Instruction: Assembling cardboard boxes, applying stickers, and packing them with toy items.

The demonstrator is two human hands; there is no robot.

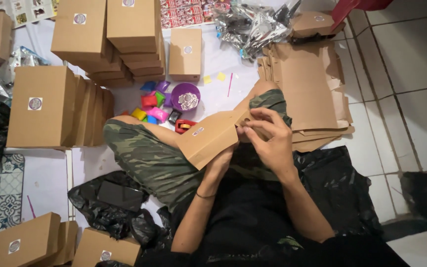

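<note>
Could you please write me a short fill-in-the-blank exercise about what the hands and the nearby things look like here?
1. Both hands, the left hand and right hand, hold a brown ____ box.
2. The small bowl beyond the knees is ____ in colour.
3. The flat unfolded boxes lie stacked to the person's ____.
4. Each closed box bears a round ____.

Missing words: cardboard; purple; right; sticker
</note>
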